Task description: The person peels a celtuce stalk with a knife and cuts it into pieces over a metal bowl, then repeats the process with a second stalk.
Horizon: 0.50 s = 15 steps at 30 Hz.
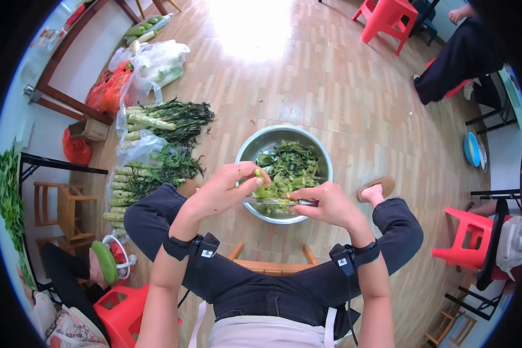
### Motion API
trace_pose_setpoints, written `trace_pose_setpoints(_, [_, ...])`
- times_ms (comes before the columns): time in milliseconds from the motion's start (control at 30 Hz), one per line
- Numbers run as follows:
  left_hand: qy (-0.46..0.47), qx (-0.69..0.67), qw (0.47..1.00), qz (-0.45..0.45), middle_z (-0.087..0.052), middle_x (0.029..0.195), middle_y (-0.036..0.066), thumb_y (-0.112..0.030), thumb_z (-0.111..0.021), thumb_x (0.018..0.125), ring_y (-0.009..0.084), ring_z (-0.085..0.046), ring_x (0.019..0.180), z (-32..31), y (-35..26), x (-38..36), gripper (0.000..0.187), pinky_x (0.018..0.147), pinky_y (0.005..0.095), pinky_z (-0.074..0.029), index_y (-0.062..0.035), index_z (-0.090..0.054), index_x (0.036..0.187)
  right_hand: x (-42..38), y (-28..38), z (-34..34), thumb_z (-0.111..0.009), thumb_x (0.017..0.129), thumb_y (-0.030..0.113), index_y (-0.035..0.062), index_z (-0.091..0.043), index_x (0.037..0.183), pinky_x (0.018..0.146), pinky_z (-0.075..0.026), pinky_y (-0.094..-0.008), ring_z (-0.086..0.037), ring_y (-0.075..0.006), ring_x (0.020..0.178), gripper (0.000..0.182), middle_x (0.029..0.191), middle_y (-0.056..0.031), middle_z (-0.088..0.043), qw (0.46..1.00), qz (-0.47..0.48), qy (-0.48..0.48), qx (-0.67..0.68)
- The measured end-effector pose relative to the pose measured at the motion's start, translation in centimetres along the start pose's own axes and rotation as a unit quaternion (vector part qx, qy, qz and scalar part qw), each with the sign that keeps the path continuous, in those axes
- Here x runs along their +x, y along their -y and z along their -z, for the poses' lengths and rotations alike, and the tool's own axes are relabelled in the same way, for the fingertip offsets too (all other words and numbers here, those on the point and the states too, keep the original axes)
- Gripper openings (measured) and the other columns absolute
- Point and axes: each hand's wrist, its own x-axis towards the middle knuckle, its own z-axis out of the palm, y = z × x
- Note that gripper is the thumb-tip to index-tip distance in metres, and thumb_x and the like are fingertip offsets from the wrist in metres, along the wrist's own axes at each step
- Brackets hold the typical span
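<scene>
A metal basin (245, 149) stands on the floor between my legs, with green peelings and leaf scraps (293, 168) inside. Above its near left rim, my left hand (229, 188) pinches a pale green piece of vegetable stem (260, 177) between thumb and fingers. My right hand (329, 204) is closed around the dark handle of a knife (267, 201), over the near side of the basin. The blade points left toward my left hand, just below the stem piece. How far that piece extends behind my fingers is hidden.
Leafy thick-stalked vegetables (156, 124) lie on the floor to the left, beside plastic bags (165, 61). A wooden stool's edge (272, 268) shows beneath me. Red plastic stools (467, 238) stand around. People sit at lower left and right; another person's dark-trousered legs (461, 58) are at upper right.
</scene>
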Motion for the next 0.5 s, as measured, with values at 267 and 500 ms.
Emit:
trace_pose_setpoints(267, [-0.094, -0.147, 0.983, 0.058, -0.064, 0.095, 0.006, -0.003, -0.053, 0.087, 0.0108, -0.058, 0.092, 1.2, 5.0, 0.6, 0.010, 0.082, 0.0257, -0.046, -0.0012, -0.057, 0.096, -4.1, -3.9, -1.0, -0.067, 0.080, 0.019, 0.0010, -0.064, 0.102, 0.040, -0.031, -0.0216, -0.043, -0.0027, 0.046, 0.028, 0.053, 0.0034, -0.049, 0.968, -0.163, -0.025, 0.188])
trace_pose_setpoints(500, [-0.159, -0.028, 0.986, 0.044, -0.064, 0.081, 0.006, -0.007, -0.062, 0.081, 0.0103, -0.059, 0.074, -2.1, 10.9, 2.4, 0.014, 0.069, 0.0254, -0.048, -0.0030, -0.060, 0.094, -6.1, -6.6, -2.7, -0.063, 0.084, 0.019, 0.0001, -0.060, 0.109, 0.038, -0.027, -0.0199, -0.038, -0.0018, 0.043, 0.031, 0.054, 0.0044, -0.047, 0.894, -0.267, -0.109, 0.341])
